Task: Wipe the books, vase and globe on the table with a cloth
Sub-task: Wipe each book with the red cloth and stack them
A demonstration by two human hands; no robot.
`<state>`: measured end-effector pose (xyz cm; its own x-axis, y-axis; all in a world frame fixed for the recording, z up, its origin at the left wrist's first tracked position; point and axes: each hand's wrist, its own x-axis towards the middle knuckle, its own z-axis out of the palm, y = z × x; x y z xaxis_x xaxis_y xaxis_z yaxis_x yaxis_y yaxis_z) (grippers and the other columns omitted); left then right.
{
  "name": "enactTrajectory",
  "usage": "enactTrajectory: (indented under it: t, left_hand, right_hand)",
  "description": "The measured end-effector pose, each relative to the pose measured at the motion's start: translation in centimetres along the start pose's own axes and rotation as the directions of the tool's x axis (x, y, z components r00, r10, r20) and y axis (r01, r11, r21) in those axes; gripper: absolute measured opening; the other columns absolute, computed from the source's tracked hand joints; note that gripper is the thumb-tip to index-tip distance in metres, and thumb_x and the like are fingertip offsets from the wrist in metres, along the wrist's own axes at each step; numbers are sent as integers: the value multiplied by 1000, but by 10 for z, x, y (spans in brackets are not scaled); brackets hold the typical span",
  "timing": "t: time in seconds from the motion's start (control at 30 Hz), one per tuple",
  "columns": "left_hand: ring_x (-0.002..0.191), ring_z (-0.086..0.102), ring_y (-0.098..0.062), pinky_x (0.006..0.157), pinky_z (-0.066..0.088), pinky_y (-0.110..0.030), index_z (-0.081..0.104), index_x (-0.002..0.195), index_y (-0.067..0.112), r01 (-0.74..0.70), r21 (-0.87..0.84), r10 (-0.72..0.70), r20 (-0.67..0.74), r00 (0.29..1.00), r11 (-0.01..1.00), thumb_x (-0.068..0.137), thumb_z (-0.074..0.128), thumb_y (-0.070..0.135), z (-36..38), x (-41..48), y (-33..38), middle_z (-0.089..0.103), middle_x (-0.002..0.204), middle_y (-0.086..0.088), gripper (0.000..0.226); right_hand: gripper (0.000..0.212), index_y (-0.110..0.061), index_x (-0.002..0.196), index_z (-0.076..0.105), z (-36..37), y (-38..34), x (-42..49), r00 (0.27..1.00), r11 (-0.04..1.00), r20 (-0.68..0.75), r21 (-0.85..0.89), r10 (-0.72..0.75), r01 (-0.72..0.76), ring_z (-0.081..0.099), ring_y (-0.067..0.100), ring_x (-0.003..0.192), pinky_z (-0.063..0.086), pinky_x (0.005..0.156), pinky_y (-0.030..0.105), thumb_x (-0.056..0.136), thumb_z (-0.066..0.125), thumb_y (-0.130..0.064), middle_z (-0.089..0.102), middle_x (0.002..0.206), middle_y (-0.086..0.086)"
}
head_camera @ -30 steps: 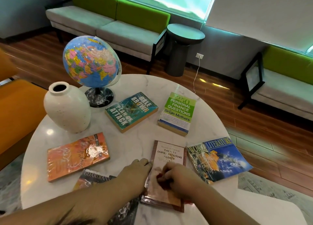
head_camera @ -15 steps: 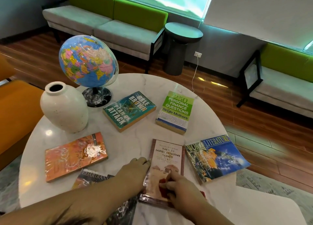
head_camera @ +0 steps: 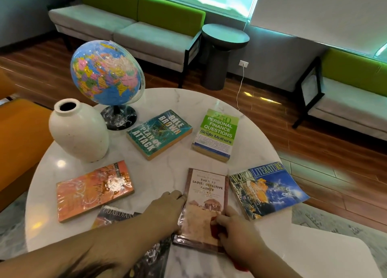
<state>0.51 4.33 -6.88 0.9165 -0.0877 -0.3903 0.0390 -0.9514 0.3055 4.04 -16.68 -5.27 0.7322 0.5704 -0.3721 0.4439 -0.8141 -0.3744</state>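
Several books lie on a round white marble table (head_camera: pixel 167 173). My left hand (head_camera: pixel 165 208) rests against the left edge of a brown book (head_camera: pixel 206 196) at the front, holding it still. My right hand (head_camera: pixel 236 233) presses a red cloth (head_camera: pixel 214 228) onto the book's lower right corner; most of the cloth is hidden under the hand. A white vase (head_camera: pixel 78 131) and a globe (head_camera: pixel 105 73) stand at the back left. Other books: teal (head_camera: pixel 159 133), green (head_camera: pixel 216 133), blue (head_camera: pixel 266 188), orange (head_camera: pixel 94 190), dark (head_camera: pixel 117 216).
An orange seat (head_camera: pixel 18 131) adjoins the table's left side. A white surface (head_camera: pixel 326 254) lies at the front right. Green-backed sofas (head_camera: pixel 134 20) and a dark round side table (head_camera: pixel 224 47) stand on the wooden floor beyond.
My right hand has slid with the red cloth down the brown book, from its middle toward the lower right corner. The left hand stays at the book's left edge.
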Motion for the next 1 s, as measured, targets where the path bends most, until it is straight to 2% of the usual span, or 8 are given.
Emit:
enactTrajectory:
  t: [0.2,0.37,0.5,0.57,0.67,0.77,0.93,1.0]
  left_hand:
    - [119,42,-19,100,44,-35,26,149,21,14,23,-14,-8,1000,1000,80,72,25,-2,0,1,39,139,0,83]
    - [120,41,-19,99,45,-36,23,150,21,3,16,-3,6,1000,1000,78,75,29,-2,0,1,37,141,1,89]
    - [123,39,-19,102,43,-35,22,150,21,11,19,-11,9,1000,1000,79,74,29,-3,0,2,35,142,1,88]
    - [123,39,-20,101,43,-36,22,150,20,7,31,-7,16,1000,999,80,72,29,-4,0,3,35,142,0,86]
    - [122,39,-20,100,44,-37,22,149,20,-6,35,6,11,1000,999,80,72,31,-3,0,1,34,143,0,86]
    - [131,32,-20,105,40,-39,13,152,21,-27,36,25,50,998,999,75,75,39,-2,-4,-5,22,152,3,101]
    - [139,22,-22,110,33,-43,2,153,20,-49,60,45,74,996,997,75,71,51,-5,-8,-5,10,158,0,109]
    - [140,20,-23,111,32,-43,-1,153,20,-47,70,41,83,996,996,74,73,49,-6,-8,-4,9,158,0,112]
  right_hand:
    - [29,-31,114,57,10,-31,2,988,992,93,20,-122,121,53,13,106,43,100,28,88,56,-19,43,121,-12]
    - [29,-33,109,60,1,-7,-2,998,999,47,39,-33,31,52,9,108,40,97,16,85,57,-18,41,125,-17]
    - [25,-29,110,57,12,-34,-4,981,988,118,33,-154,151,55,16,103,44,99,28,87,57,-23,43,115,-9]
    - [28,-30,111,56,15,-39,-2,971,982,153,48,-185,180,53,18,103,43,97,29,85,58,-22,41,111,-9]
    - [27,-31,107,60,9,-20,3,987,992,121,81,-103,94,52,14,106,43,99,26,82,60,-20,39,109,-16]
    - [24,-31,107,62,5,-6,1,1000,996,18,89,-6,4,52,7,106,41,97,16,86,59,-20,42,115,-17]
    - [23,-29,112,62,19,-35,-2,973,976,101,82,-210,202,51,10,107,40,101,23,89,57,-26,44,119,-14]
    - [27,-30,113,62,16,-31,10,974,976,87,82,-208,201,51,11,108,42,100,27,88,57,-24,45,120,-14]
